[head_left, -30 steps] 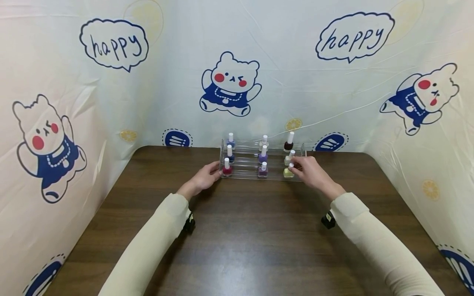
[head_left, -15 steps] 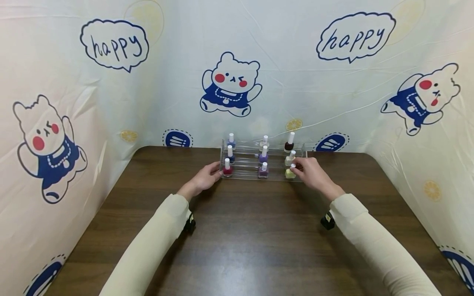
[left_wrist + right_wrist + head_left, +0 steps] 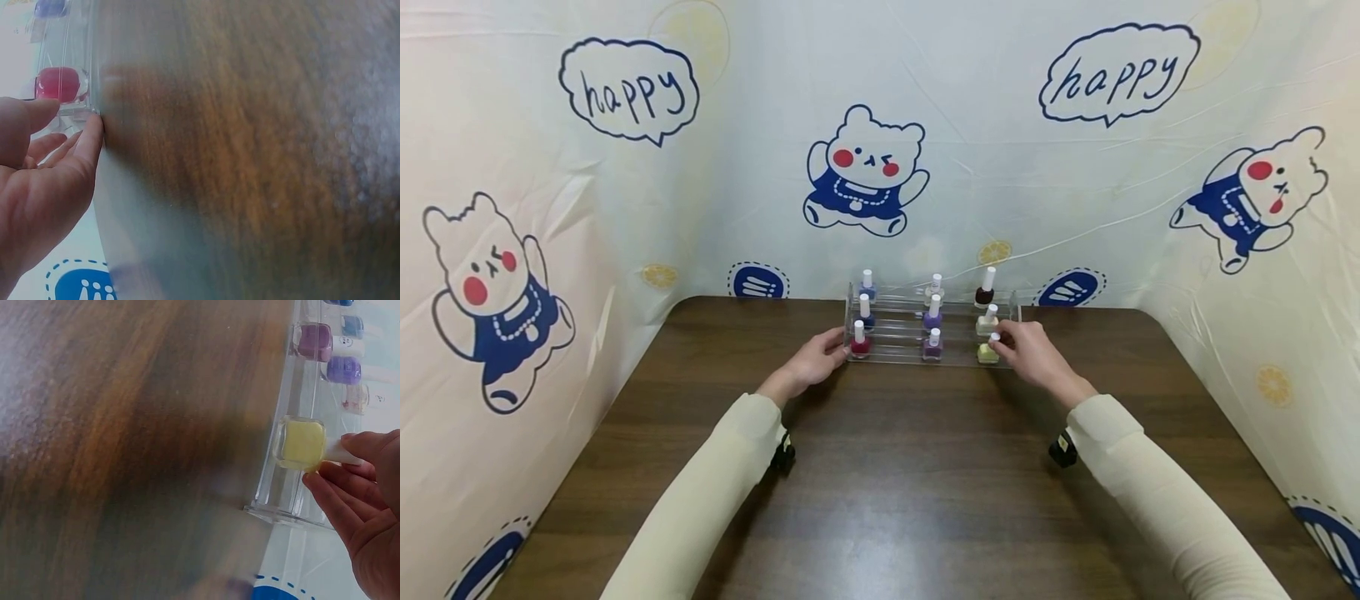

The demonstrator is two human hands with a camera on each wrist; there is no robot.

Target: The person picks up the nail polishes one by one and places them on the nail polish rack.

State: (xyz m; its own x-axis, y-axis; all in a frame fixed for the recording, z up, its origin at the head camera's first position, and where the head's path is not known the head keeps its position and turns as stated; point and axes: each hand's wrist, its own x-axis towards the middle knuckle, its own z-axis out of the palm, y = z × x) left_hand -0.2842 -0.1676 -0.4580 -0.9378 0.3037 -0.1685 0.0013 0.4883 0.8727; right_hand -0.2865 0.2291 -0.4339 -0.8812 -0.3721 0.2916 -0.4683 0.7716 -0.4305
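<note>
A clear tiered rack (image 3: 895, 361) stands at the table's back edge, with several white-capped nail polish bottles on its steps. My right hand (image 3: 1030, 350) pinches the white cap of a yellow nail polish bottle (image 3: 304, 444) between thumb and fingers. That bottle stands on the front step near the rack's right end. My left hand (image 3: 812, 358) holds the rack's left end, thumb and fingertips at its corner beside a pink-red nail polish bottle (image 3: 59, 84). A purple nail polish bottle (image 3: 932, 347) stands mid-row on the front step.
Behind the yellow bottle are a pale cream bottle (image 3: 986, 323) and a dark red bottle (image 3: 984, 295). A violet bottle (image 3: 932, 318) and a dark blue bottle (image 3: 867, 318) occupy the middle step. A printed cloth (image 3: 745, 192) hangs around the brown wooden table (image 3: 880, 483).
The yellow bottle has shifted slightly right along the front step with my right hand pinching its cap. My left hand stays at the rack's left end.
</note>
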